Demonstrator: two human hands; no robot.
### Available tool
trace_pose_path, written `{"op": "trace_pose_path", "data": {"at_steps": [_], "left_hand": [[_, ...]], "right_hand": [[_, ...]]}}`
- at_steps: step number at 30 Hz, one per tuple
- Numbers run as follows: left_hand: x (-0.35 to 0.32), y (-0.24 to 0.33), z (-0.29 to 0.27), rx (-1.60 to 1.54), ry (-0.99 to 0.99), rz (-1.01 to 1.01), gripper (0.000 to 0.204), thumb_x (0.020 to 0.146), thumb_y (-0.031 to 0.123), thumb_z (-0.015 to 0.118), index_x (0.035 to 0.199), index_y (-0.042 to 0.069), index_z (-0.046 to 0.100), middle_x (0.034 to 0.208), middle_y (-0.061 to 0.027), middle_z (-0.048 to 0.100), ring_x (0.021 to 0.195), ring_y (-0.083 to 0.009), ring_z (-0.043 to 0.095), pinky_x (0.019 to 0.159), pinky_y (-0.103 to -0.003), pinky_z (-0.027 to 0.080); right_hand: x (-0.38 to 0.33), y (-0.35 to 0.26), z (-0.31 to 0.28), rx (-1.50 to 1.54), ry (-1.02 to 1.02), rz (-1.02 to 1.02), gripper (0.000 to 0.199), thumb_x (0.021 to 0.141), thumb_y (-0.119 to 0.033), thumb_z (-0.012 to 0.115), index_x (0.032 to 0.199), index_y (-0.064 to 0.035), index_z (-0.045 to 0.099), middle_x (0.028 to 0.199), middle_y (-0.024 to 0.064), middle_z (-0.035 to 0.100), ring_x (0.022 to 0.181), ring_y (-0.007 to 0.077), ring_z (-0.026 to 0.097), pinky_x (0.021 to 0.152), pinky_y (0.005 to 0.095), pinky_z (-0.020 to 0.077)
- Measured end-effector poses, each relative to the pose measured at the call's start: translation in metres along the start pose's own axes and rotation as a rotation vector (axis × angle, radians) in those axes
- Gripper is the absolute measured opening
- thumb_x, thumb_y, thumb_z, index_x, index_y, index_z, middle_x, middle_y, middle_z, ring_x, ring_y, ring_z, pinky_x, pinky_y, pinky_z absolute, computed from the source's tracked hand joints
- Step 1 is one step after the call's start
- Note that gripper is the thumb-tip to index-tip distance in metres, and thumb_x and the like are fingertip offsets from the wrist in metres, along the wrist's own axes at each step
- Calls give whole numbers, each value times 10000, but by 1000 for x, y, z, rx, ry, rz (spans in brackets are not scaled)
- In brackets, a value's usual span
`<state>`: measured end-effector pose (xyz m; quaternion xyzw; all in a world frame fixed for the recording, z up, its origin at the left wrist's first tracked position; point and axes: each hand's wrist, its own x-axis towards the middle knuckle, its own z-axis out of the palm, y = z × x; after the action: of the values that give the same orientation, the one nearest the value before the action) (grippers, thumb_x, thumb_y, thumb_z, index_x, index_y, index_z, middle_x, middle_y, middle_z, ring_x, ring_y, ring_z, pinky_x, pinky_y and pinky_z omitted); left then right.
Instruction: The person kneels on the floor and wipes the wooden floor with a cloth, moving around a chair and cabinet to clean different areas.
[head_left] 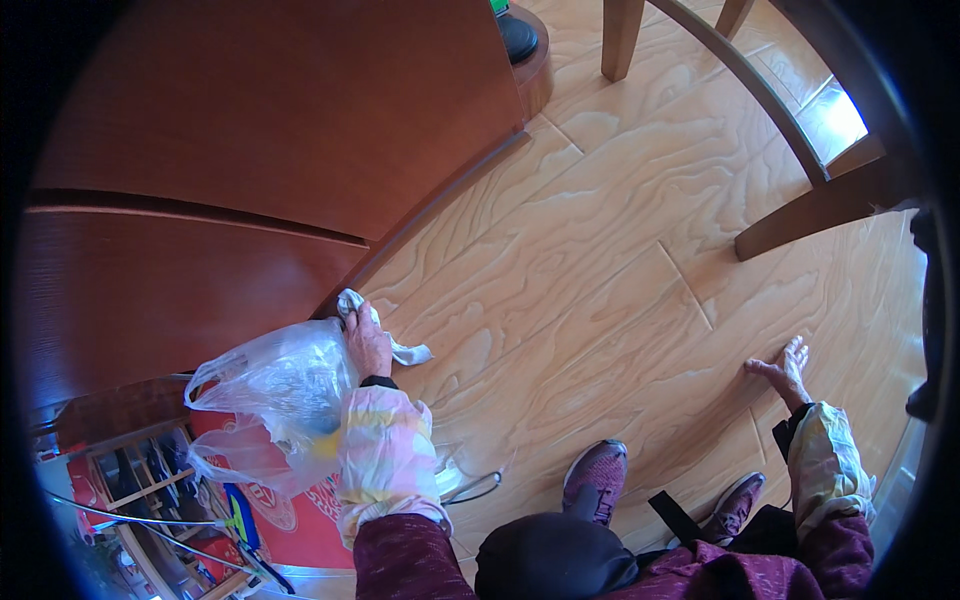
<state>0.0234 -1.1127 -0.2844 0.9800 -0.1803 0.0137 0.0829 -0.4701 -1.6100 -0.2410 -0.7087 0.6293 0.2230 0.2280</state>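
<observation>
My left hand (370, 345) is closed over a white cloth (410, 354) at the foot of the reddish-brown cabinet (200, 270). One end of the cloth sticks out past my fingertips by the cabinet's base, and the other trails onto the wood-patterned floor (560, 300). Right beside that hand, on its left, sits a clear plastic bag (285, 370); its contents are hard to make out. My right hand (785, 372) is open and empty, thumb and fingers spread, far over to the right above the floor. Pale checked sleeve covers are on both forearms.
Wooden chair legs (800, 220) stand at the upper right. At the lower left are a red mat (290, 515), a blue-and-green tool head (241, 515) and a rack of mixed items (140, 480). My purple shoes (597, 475) are at the bottom.
</observation>
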Motion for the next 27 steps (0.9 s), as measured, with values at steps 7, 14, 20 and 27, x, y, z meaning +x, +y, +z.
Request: {"op": "trace_pose_path", "data": {"at_steps": [7, 14, 20, 27], "left_hand": [[50, 60, 29, -194, 53, 20, 467, 679, 25, 609, 1137, 99, 563, 1136, -165, 577, 1082, -350, 514, 901, -445, 390], [39, 16, 2, 20, -5, 231, 431, 688, 11, 568, 1113, 78, 586, 1124, -120, 604, 1085, -312, 529, 911, -425, 386], [40, 9, 3, 13, -13, 112, 359, 714, 47, 587, 1073, 68, 600, 1100, -150, 607, 1086, -308, 530, 944, -441, 375], [62, 98, 16, -229, 132, 285, 464, 685, -10, 601, 1142, 55, 559, 1101, -178, 601, 1068, -359, 518, 964, -441, 373]], "right_hand": [[2, -1, 0, -6, -7, -4, 1414, 538, -600, 820, 1415, 118, -25, 1485, 340, -48, 1396, 433, -120, 1147, 460, 26], [2, 0, 1, 0, 10, 11, 1418, 530, -578, 834, 1428, 90, -37, 1495, 318, -67, 1403, 410, -117, 1148, 461, 35], [7, 6, 6, -18, 26, -19, 1440, 511, -599, 832, 1412, 122, -29, 1472, 362, -37, 1390, 449, -122, 1147, 460, 30], [10, 4, 7, -3, 39, 5, 1481, 461, -560, 872, 1407, 126, -38, 1464, 376, -44, 1386, 466, -104, 1144, 471, 37]]}}
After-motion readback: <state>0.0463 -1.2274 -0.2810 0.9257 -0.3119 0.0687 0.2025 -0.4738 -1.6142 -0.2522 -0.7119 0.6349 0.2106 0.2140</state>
